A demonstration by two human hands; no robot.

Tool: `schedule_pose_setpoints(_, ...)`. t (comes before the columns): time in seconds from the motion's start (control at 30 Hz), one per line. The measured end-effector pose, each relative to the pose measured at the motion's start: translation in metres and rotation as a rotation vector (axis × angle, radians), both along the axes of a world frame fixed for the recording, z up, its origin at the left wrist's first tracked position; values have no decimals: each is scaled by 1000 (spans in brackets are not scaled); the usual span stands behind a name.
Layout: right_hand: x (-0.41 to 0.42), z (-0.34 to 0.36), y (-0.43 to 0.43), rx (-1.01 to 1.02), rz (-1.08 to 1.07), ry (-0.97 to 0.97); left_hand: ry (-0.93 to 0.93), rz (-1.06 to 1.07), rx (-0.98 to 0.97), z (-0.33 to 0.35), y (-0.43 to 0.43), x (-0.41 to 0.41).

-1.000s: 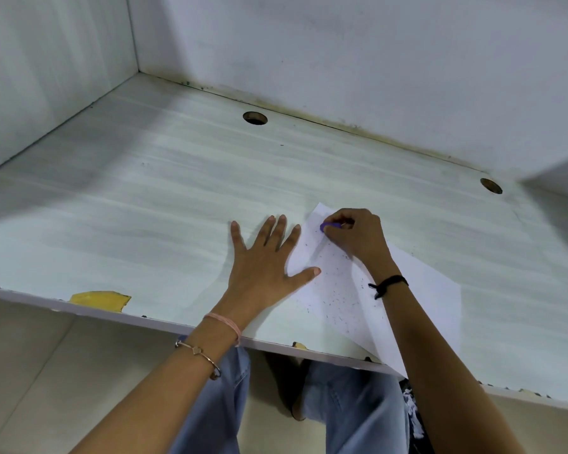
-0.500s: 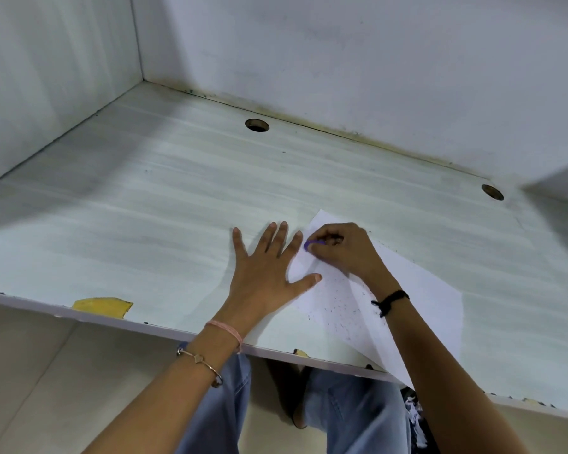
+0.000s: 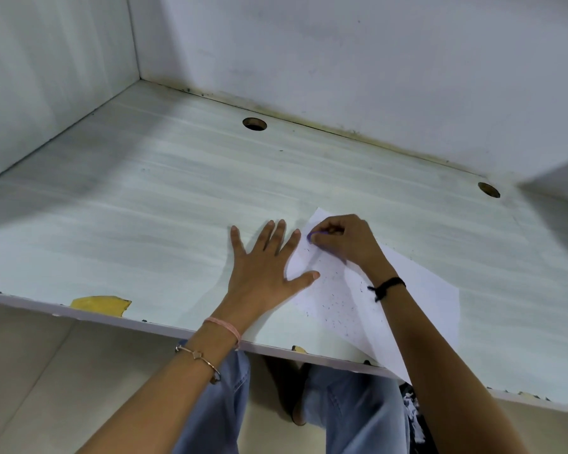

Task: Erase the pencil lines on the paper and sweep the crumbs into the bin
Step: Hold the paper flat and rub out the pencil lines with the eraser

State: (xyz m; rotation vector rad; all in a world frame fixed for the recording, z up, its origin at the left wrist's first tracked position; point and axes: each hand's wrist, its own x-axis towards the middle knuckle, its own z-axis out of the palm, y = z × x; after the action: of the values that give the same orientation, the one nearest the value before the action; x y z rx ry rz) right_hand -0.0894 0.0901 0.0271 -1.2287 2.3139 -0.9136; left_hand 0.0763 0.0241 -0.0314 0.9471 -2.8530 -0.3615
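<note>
While the right hand (image 3: 345, 240) pinches a purple eraser (image 3: 310, 236) in curled fingers at the paper's (image 3: 417, 290) far-left corner, erasing seems underway, though no pencil lines can be made out. The left hand (image 3: 263, 270) lies flat, fingers spread wide, thumb pressing the sheet's left edge. Dark crumbs (image 3: 338, 299) dot the paper, which overhangs the counter's (image 3: 145, 208) near edge at right. Sweeping is not yet done; no bin shows. A round hole (image 3: 254, 124) lies far back, out of the way.

We're looking at an office-style cubicle: white partition walls (image 3: 341, 60) are boxing in a pale wood-grain counter (image 3: 145, 224), and two round holes (image 3: 254, 124) are sitting near its back edge, upper centre and right.
</note>
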Motion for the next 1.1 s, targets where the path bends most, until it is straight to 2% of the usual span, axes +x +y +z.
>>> schedule_pose_setpoints(0.13,-19,-1,-9,-97,-174,54,-5,0,-1,1,0,1)
schedule_pose_setpoints(0.2,-15,1,-9,-61,-150,40,-6,0,9,2,0,1)
schedule_pose_setpoints(0.33,2,4,-1,59,50,-44,5,2,6,0,1,0)
schedule_pose_setpoints(0.53,-26,-2,-12,-42,-132,54,-10,-2,4,2,0,1)
schedule_pose_setpoints(0.87,-29,-8,-5,-113,-193,-66,50,27,52,9,-2,-10)
schedule_pose_setpoints(1.1,-31,1,5,-168,-192,-220,34,18,-9,1,-5,-20)
